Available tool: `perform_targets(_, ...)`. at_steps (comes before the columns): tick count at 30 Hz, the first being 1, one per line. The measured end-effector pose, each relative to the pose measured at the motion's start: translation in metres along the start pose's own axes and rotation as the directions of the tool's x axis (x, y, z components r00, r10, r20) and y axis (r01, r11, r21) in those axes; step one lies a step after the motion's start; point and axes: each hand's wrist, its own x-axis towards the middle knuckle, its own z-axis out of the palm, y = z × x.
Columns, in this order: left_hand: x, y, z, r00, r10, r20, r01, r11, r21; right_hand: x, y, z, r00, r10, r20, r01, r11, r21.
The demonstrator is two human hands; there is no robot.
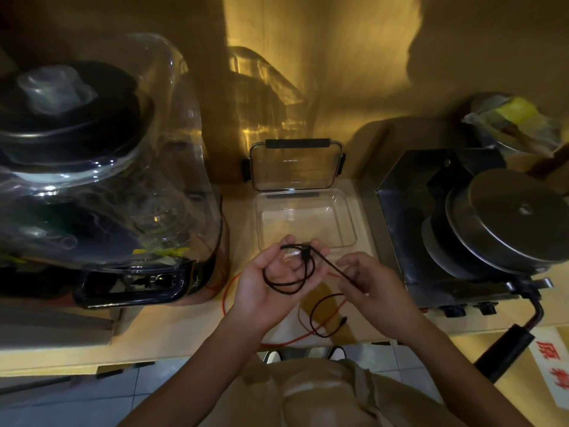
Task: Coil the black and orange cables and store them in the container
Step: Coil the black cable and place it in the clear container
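Black cable [289, 274] loops hang over the left hand's [271, 272] curled fingers while the right hand [366, 277] pinches its strand above the counter. Loose loops could slip off; the tail could snag the orange cable [226, 291] before reaching the container [349, 223].

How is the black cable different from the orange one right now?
The thin black cable is partly looped in the left hand and pinched by the right hand, while the thin orange cable lies loose on the wooden counter, touched by neither hand. The black cable is dark; the orange one is bright. Neither is in the clear plastic container yet.
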Motion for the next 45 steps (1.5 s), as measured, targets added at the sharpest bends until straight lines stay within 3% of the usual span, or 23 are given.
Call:
perform_targets(10,-0.008,0.031,0.013,0.988,0.147,0.04,-0.142,0.983,-0.113,-0.003,0.044,-0.008,0.986,0.163,0.019,-0.163,0.986,0.023)
perform_targets(12,-0.008,0.035,0.012,0.983,0.182,0.024,-0.178,0.978,-0.11,-0.005,0.048,-0.01,0.979,0.2,-0.035,-0.193,0.971,0.138)
perform_targets(15,-0.007,0.034,0.009,0.975,0.223,0.024,-0.22,0.971,-0.098,-0.01,0.047,-0.01,0.928,0.354,-0.114,-0.272,0.855,0.441)
perform_targets(18,-0.003,0.03,0.007,0.96,0.281,-0.012,-0.281,0.957,-0.07,-0.015,0.045,-0.012,0.879,0.403,-0.253,-0.257,0.849,0.461)
perform_targets(22,0.001,0.028,0.01,0.936,0.341,-0.089,-0.339,0.94,0.032,-0.02,0.038,-0.016,0.904,0.293,-0.311,-0.263,0.955,0.135)
perform_targets(25,0.003,0.029,0.012,0.919,0.374,-0.129,-0.363,0.926,0.103,-0.022,0.031,-0.025,0.975,0.156,-0.16,-0.193,0.949,-0.249)
perform_targets(27,0.005,0.028,0.014,0.91,0.389,-0.144,-0.368,0.917,0.154,-0.025,0.023,-0.033,0.995,0.092,-0.032,-0.097,0.93,-0.355)
perform_targets(32,0.009,0.023,0.011,0.91,0.388,-0.143,-0.334,0.893,0.3,-0.033,-0.006,-0.045,0.996,-0.003,0.089,0.026,0.965,-0.26)
perform_targets(37,0.01,0.017,0.004,0.942,0.333,-0.05,-0.281,0.857,0.432,-0.029,-0.039,-0.055,0.985,-0.162,0.062,0.169,0.977,-0.128)
perform_targets(45,0.01,-0.001,0.005,0.982,0.191,-0.007,-0.164,0.862,0.479,-0.016,-0.067,-0.045,0.979,-0.204,0.007,0.204,0.979,0.022)
